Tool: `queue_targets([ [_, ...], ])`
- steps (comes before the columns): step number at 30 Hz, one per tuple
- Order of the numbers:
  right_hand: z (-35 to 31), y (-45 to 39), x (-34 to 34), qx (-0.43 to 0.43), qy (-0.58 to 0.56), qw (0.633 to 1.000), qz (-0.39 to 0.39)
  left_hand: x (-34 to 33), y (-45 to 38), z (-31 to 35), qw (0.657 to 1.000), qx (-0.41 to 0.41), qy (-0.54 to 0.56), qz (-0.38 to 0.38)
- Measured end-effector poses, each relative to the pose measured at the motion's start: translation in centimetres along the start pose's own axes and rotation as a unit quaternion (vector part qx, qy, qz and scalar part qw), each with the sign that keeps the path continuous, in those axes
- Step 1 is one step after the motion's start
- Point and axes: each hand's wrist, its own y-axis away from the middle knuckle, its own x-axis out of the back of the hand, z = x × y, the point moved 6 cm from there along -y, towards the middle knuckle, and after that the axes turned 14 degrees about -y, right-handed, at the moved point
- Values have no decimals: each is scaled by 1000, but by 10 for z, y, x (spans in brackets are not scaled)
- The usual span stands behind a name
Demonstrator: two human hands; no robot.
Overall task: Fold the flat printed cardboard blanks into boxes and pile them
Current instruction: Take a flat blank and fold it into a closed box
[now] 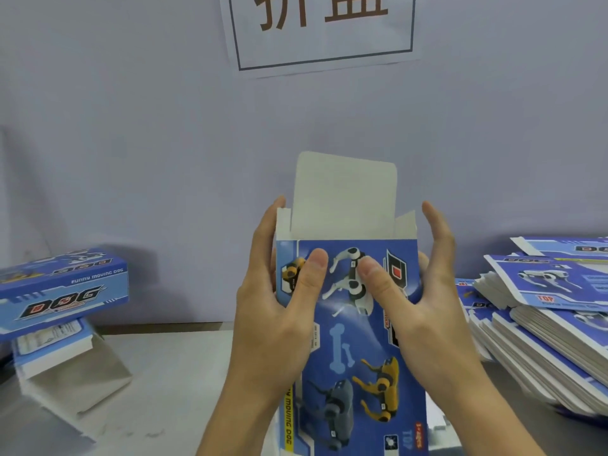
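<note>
Currently the half-formed box is held upright above the table, between both hands; left hand and right hand clamp its side walls, thumbs pressing the glossy blue front. Thin printed card: light, likely slick, creases easily, so best gripped near edges. Top flap stands open, matte white inside. Flat blanks stacked right, folded boxes left

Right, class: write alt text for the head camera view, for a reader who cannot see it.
Two hands, the left hand and the right hand, hold a blue printed box upright over a table, its top flap standing open. Folded boxes are piled at the left, a stack of flat blanks lies at the right, and a paper sign hangs on the wall.
</note>
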Motion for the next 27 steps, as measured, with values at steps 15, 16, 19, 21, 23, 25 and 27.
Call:
queue_targets([
  [15,8,0,-2,-57,-29,997,-35,2,1,-8,999,25,-43,15],
  [16,9,1,-2,-64,-33,996,-43,2,0,-9,998,27,-47,15],
  [19,9,3,0,-82,-50,994,-56,1,2,-11,998,64,3,2],
  [21,6,-6,-5,-84,-41,993,-67,1,3,-11,996,84,44,-6],
  [23,4,-13,-5,-76,-23,995,-62,4,2,-9,994,95,44,12],
  [25,3,-12,-9,-82,-28,994,-67,8,0,-8,994,100,37,39],
  [27,4,-3,-12,-91,-47,993,-67,11,-1,-8,994,92,16,58],
])
